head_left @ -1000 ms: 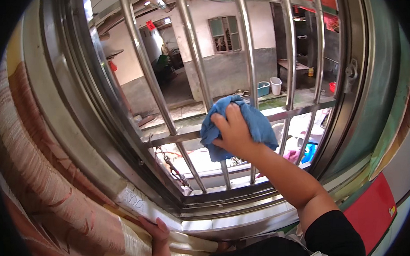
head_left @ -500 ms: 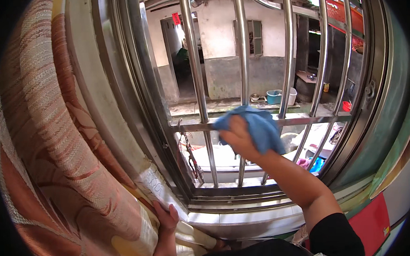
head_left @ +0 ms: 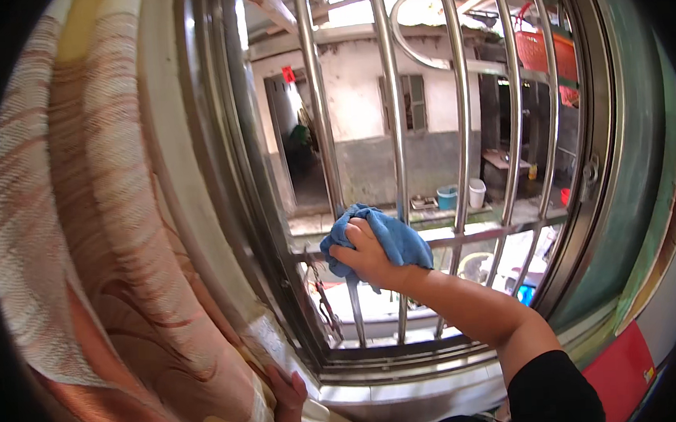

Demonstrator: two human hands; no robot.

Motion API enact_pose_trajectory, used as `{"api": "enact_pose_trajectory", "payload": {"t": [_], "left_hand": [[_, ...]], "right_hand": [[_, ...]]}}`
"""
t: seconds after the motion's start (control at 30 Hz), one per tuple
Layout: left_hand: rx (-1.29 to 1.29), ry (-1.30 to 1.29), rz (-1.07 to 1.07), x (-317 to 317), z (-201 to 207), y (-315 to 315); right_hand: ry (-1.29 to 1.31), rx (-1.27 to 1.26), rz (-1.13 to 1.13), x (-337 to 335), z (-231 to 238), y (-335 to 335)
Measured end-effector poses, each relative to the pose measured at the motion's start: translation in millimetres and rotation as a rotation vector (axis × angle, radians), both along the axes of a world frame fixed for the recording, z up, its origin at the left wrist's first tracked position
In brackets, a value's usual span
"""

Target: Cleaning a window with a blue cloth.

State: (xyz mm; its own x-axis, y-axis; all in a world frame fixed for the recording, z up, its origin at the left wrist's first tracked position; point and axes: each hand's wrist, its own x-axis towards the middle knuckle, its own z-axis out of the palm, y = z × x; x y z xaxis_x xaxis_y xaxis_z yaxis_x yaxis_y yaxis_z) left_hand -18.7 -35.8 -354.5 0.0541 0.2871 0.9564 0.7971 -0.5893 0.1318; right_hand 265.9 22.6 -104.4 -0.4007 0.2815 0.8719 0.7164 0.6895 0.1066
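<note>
My right hand [head_left: 367, 254] is closed round a crumpled blue cloth [head_left: 405, 242]. It presses the cloth against the horizontal rail [head_left: 477, 236] of a metal window grille, where an upright bar [head_left: 322, 120] crosses it near the left side. Part of the cloth hangs loose to the right of my fingers. Low on the left, my left hand [head_left: 288, 389] rests by the tiled corner of the window recess, beside the patterned curtain [head_left: 137, 244]. Its thumb and forefinger show apart; the other fingers are mostly hidden.
The window frame [head_left: 249, 185] surrounds the grille, with a tiled sill [head_left: 424, 390] below. A thin chain [head_left: 326, 307] hangs at the grille's lower left. Beyond the bars stand a blue bucket [head_left: 447, 197], a white bucket [head_left: 477, 194] and a building. A red panel [head_left: 618, 372] lies at lower right.
My right hand and the blue cloth have moved left along the rail, from the middle bar to the leftmost one. The view has tilted upward. My left hand stays by the curtain.
</note>
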Motion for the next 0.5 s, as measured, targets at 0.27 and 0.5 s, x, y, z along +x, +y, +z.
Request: {"api": "enact_pose_trajectory", "payload": {"t": [0.27, 0.5], "left_hand": [[-0.18, -0.081, 0.038, 3.5, -9.6, -7.3], [-0.284, -0.062, 0.113, 0.5, -52.8, 10.9]], "right_hand": [[0.121, 0.713, 0.005, -33.4, 189.0, 58.7], [0.08, 0.989, -0.095, -35.1, 348.2, 62.0]]}}
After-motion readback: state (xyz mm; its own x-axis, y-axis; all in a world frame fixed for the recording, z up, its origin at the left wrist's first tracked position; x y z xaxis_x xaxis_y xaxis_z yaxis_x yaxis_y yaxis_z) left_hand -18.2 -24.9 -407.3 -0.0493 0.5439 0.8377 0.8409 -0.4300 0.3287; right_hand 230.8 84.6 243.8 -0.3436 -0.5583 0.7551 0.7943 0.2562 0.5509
